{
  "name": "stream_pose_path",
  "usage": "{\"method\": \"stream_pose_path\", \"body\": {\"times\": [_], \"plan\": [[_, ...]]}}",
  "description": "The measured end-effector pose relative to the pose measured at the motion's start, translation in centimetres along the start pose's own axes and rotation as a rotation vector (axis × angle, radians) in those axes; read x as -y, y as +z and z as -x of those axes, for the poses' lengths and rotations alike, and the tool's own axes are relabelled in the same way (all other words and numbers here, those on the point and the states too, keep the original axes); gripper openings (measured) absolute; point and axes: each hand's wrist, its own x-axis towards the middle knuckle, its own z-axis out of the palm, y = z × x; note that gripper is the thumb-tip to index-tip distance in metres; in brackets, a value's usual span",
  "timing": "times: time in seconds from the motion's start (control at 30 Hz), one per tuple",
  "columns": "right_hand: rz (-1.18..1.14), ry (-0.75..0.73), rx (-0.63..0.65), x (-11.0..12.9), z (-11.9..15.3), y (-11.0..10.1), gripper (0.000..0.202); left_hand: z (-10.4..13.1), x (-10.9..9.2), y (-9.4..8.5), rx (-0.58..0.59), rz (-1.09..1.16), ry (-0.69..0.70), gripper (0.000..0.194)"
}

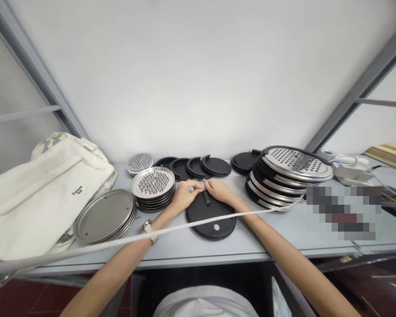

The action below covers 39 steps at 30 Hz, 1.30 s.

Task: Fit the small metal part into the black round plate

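A round black plastic disc (207, 220) lies flat on the table in front of me, with a small round sticker near its front edge and a dark raised strip (207, 198) towards its far side. Over that far edge, my left hand (186, 194) pinches thumb against finger, a watch on its wrist. Right beside it, my right hand (220, 191) is closed in a similar pinch, the fingertips nearly touching. Whatever sits between the fingertips is too small to make out. Left of the disc stands a stack of round metal grater plates (153, 182).
Black discs with raised rims (217, 166) line the wall. Large grater plates (295, 163) are stacked with black rings at right. Plain metal discs (105, 215) and a cream bag (49, 189) occupy the left. A white cable (181, 227) crosses the view before my arms.
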Motion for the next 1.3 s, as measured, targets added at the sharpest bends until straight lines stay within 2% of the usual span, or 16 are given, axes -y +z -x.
{"method": "stream_pose_path", "body": {"times": [0.17, 0.37, 0.6, 0.67, 0.87, 1.1, 1.3], "plan": [[-0.050, 0.034, -0.026, 0.2, 0.0, -0.2, 0.060, 0.3, -0.5, 0.1, -0.009, -0.147, 0.007, 0.010], [-0.064, 0.035, -0.010, 0.4, 0.3, -0.7, 0.065, 0.4, -0.7, -0.1, -0.017, -0.121, -0.010, 0.007], [0.064, -0.069, 0.026, 0.2, 0.7, -0.9, 0.044, 0.5, -1.3, -0.3, -0.005, -0.132, -0.021, 0.005], [0.043, -0.060, 0.020, 0.1, 0.6, -0.8, 0.047, 0.4, -1.4, -0.4, 0.001, -0.137, -0.016, 0.005], [-0.135, 0.016, 0.014, 0.3, 0.4, -0.6, 0.076, 0.4, -1.2, -0.3, 0.004, -0.147, 0.003, 0.010], [-0.126, 0.021, 0.009, 0.6, 0.6, -1.2, 0.067, 0.4, -0.7, -0.1, 0.008, -0.079, -0.002, 0.011], [-0.131, 0.039, 0.014, 0.5, 0.5, -1.1, 0.072, 0.3, -0.8, -0.2, 0.028, -0.102, 0.033, 0.011]]}}
